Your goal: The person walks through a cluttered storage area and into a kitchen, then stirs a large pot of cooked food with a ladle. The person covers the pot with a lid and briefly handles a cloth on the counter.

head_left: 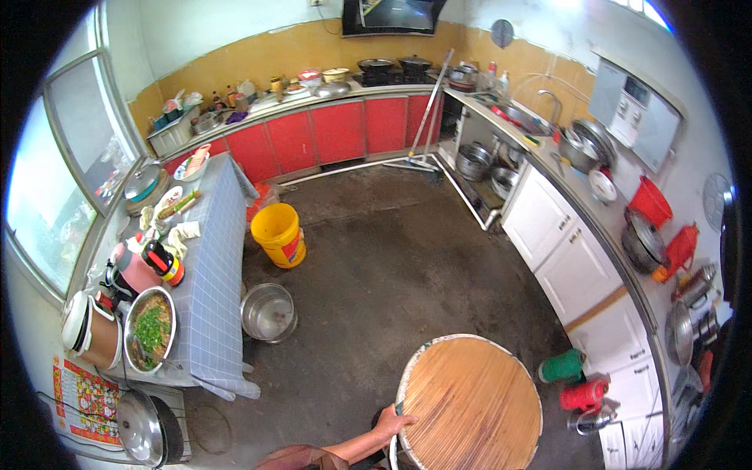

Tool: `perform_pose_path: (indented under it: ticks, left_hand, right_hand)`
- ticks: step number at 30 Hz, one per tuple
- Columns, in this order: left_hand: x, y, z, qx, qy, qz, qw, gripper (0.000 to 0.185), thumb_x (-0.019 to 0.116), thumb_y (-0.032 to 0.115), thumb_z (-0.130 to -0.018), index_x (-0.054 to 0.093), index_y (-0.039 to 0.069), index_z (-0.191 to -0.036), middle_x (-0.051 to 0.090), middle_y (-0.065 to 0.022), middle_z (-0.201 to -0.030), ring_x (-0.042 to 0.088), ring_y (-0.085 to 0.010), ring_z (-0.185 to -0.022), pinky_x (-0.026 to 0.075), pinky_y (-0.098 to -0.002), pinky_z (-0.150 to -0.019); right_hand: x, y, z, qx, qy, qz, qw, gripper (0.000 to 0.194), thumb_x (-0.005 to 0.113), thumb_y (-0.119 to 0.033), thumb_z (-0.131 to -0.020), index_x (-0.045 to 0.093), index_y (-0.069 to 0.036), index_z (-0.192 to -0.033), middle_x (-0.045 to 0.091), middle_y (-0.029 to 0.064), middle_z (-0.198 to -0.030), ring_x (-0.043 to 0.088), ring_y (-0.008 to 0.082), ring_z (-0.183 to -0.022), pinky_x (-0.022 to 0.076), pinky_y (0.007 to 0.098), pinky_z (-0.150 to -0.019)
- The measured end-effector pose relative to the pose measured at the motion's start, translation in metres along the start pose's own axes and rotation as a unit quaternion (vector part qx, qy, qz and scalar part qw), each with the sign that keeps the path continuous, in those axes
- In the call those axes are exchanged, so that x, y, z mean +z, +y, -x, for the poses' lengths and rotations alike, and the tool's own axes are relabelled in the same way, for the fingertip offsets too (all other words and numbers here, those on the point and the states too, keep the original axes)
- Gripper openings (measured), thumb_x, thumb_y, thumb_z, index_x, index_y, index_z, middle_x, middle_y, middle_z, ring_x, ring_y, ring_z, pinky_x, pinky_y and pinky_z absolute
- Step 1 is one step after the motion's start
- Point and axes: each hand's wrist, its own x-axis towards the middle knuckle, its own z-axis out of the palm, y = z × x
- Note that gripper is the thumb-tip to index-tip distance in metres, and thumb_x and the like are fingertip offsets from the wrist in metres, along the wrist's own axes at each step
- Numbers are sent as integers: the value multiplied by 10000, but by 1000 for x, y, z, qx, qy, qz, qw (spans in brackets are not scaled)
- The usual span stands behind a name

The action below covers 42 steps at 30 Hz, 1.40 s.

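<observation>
My left hand [395, 424] grips the left rim of a large round board of thin wooden or reed strips [473, 405], with the thumb over its edge. The board has a pale wrapped rim and spans the bottom centre of the view, above the dark floor. My right hand is out of view. To the left, a table with a blue checked cloth [214, 270] holds a steel bowl of food topped with chopped greens [151, 329], a dark sauce bottle [163, 262] and a rice cooker [94, 332].
A yellow bucket [279, 235] and a steel pot [268, 312] stand on the floor beside the table. Green [562, 365] and red vacuum flasks [583, 395] are near the white cabinets [593, 264] at right. A mop [432, 106] leans at the far counter.
</observation>
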Motion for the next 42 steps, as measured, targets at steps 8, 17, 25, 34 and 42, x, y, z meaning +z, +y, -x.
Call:
perform_pose_path:
  ticks: [8, 17, 25, 34, 42]
  left_hand:
    - [-40, 95, -54, 18, 69, 46, 996, 423, 777, 108, -697, 584, -48, -1040, 658, -111, -940, 612, -165, -861, 491, -310, -766]
    - [-97, 152, -156, 79, 168, 134, 973, 430, 772, 78, -678, 589, -54, -1044, 660, -96, -933, 618, -160, -815, 504, -311, -729]
    - [-165, 206, -208, 100, 272, 303, 908, 356, 749, -10, -675, 587, -2, -991, 644, -68, -874, 614, -178, -755, 505, -311, -685]
    - [-282, 275, -246, 87, 335, 400, 849, 403, 718, -42, -691, 565, -16, -1064, 657, -90, -963, 629, -194, -840, 503, -324, -774]
    - [-433, 356, -326, 96, 347, 403, 842, 389, 701, -50, -699, 574, 2, -1062, 655, -83, -942, 628, -195, -824, 503, -341, -746]
  right_hand:
    - [169, -32, 16, -25, -103, 49, 993, 288, 573, -322, -901, 567, -54, -1008, 619, 112, -888, 590, 298, -771, 512, 444, -698]
    - [357, -56, 4, -36, -298, 98, 949, 228, 626, -271, -887, 579, -52, -931, 618, 116, -832, 587, 262, -739, 532, 408, -697]
    - [592, -25, 48, -44, -269, 151, 950, 307, 551, -276, -933, 501, -79, -1162, 567, 77, -1057, 562, 277, -908, 467, 467, -776]
    - [798, 38, 174, -9, -229, 306, 924, 466, 494, -206, -973, 340, -109, -1402, 437, 108, -1351, 492, 304, -1153, 434, 503, -875]
    - [944, 138, 269, -30, -242, 296, 923, 339, 485, -204, -970, 450, -94, -1288, 544, 74, -1186, 549, 266, -1019, 441, 475, -825]
